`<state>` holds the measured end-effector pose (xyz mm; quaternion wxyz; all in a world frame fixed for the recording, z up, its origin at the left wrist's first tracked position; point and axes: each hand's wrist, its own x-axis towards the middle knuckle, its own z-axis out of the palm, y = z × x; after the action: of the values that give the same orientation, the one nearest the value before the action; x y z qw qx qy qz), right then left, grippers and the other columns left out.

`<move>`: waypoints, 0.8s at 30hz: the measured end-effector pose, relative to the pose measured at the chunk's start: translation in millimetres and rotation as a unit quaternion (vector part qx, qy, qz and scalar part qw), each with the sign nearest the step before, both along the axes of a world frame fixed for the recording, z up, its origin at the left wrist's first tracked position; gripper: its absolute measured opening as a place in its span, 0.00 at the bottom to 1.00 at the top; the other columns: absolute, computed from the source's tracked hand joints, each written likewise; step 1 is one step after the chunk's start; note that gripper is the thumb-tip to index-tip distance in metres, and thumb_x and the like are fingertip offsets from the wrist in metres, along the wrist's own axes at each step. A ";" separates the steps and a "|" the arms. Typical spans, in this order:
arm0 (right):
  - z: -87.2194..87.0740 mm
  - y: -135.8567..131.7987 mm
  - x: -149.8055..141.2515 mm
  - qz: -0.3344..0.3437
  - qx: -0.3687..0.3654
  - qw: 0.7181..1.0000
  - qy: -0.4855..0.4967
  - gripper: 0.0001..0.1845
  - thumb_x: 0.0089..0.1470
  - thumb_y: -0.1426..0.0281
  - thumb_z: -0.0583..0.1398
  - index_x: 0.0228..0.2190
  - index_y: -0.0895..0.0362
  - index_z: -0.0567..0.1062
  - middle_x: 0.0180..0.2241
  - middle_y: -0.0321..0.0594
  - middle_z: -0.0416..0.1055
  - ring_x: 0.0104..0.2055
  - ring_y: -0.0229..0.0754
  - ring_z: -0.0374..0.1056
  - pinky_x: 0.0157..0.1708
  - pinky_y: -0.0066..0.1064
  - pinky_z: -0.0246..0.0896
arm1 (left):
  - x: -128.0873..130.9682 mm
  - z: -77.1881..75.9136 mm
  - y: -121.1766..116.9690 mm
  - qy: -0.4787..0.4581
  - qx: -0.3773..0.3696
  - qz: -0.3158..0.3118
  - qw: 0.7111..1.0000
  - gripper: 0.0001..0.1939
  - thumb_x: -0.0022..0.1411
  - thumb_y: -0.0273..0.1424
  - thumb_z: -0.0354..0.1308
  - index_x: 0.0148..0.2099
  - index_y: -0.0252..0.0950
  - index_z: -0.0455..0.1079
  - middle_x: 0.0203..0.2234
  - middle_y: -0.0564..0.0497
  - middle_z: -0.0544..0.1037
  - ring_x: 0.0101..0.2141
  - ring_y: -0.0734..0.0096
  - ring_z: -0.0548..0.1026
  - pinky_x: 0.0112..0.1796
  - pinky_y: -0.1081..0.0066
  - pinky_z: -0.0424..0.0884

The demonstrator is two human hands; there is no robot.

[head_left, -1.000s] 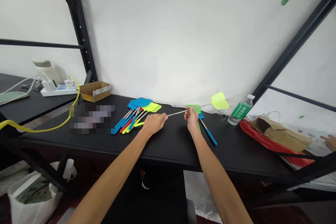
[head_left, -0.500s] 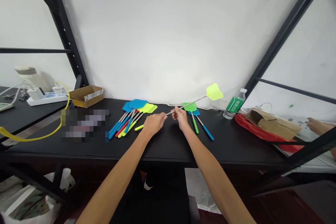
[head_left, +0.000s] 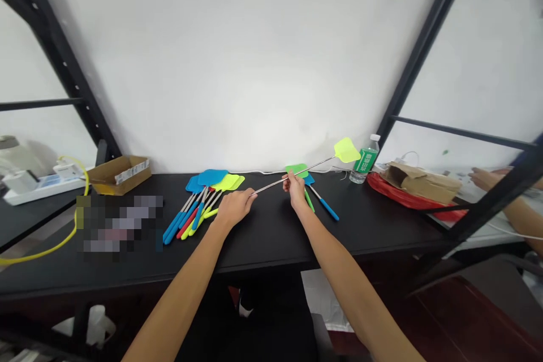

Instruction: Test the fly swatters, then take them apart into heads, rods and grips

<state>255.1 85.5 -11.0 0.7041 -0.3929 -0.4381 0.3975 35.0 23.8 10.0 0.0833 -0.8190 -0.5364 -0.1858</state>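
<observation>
A yellow fly swatter (head_left: 347, 150) with a thin metal shaft slants up to the right above the black table. My left hand (head_left: 234, 207) is closed around its handle end, and a yellow grip tip pokes out to the left. My right hand (head_left: 294, 188) pinches the shaft about midway. Left of my hands lies a fanned pile of fly swatters with blue, yellow and red handles, topped by a blue swatter (head_left: 212, 177). Just behind and beside my right hand, a green swatter (head_left: 297, 169) and a blue swatter (head_left: 328, 209) lie on the table.
A water bottle (head_left: 365, 161) stands at the back right, beside a red bag (head_left: 384, 188) and torn cardboard (head_left: 428, 182). An open cardboard box (head_left: 121, 175) sits at the back left, near a power strip (head_left: 42, 189) and a yellow cable (head_left: 76, 220). Another person's arm shows far right.
My hands have drawn farther apart, so more metal shaft shows between them. The left hand has shifted left with the handle. The view has swung to the right.
</observation>
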 end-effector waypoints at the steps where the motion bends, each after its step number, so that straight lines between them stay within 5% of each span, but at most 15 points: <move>1: -0.9 -0.7 -0.6 -0.001 0.003 1.000 -0.013 0.27 0.50 0.45 0.60 0.23 0.57 0.74 0.17 0.34 0.64 0.17 0.33 0.59 0.16 0.27 0.51 | -1.4 -0.1 0.8 0.005 0.000 0.002 1.000 0.20 0.72 0.43 0.38 0.48 0.42 0.70 0.35 0.46 0.80 0.38 0.60 0.78 0.34 0.70 0.64; 11: -5.9 -10.0 -3.3 -0.056 0.007 0.994 -0.093 0.29 0.50 0.44 0.60 0.16 0.57 0.70 0.15 0.35 0.65 0.16 0.33 0.58 0.18 0.26 0.51 | -6.3 1.6 -5.3 0.012 0.015 0.028 0.999 0.20 0.72 0.43 0.40 0.49 0.42 0.71 0.36 0.45 0.80 0.36 0.59 0.78 0.33 0.68 0.62; 24: -10.6 -6.7 -0.9 -0.023 0.012 0.994 -0.107 0.27 0.51 0.47 0.60 0.17 0.57 0.71 0.17 0.38 0.67 0.16 0.33 0.57 0.16 0.27 0.49 | -8.5 2.8 -10.6 -0.058 0.040 0.009 0.997 0.11 0.71 0.37 0.46 0.49 0.43 0.67 0.42 0.49 0.79 0.41 0.63 0.77 0.34 0.68 0.61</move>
<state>254.2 78.7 -21.6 0.6667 -0.4347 -0.5064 0.3317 26.5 13.3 12.8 0.0862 -0.7980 -0.5399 -0.2538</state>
